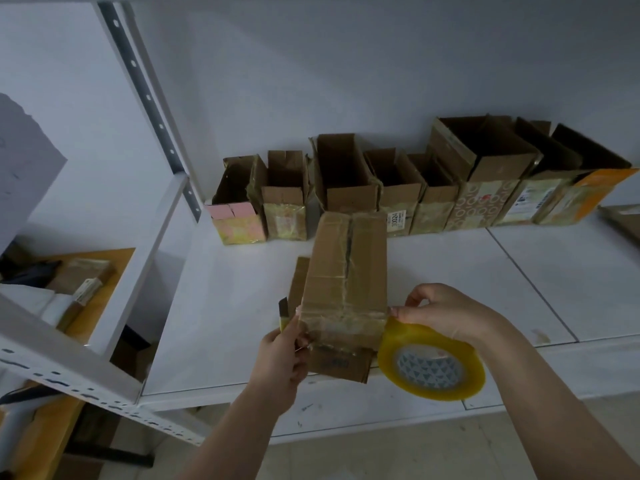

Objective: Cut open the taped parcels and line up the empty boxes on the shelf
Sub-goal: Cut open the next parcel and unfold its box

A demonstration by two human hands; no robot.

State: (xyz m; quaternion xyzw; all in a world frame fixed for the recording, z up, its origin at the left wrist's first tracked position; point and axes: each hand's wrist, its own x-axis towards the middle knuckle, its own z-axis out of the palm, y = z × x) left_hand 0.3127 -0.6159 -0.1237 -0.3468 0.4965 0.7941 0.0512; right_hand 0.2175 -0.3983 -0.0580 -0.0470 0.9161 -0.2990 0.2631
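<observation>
A brown cardboard parcel (346, 292) with clear tape over its seam lies on the white shelf (502, 282), near the front edge. My left hand (282, 358) grips its near left corner, and a small yellow and black cutter (283, 311) shows by that hand's fingers. My right hand (446, 315) pinches the parcel's near right corner with thumb and fingers. A roll of yellowish clear tape (431, 362) hangs under my right hand, against the parcel. Several empty open boxes (408, 188) stand in a row at the back of the shelf.
A grey slotted upright (149, 98) and a white shelf beam (79, 362) frame the left side. Beyond them a wooden surface (114, 271) holds more taped parcels (83, 282). Another brown box edge (623, 220) shows at far right. The wall stands behind the row.
</observation>
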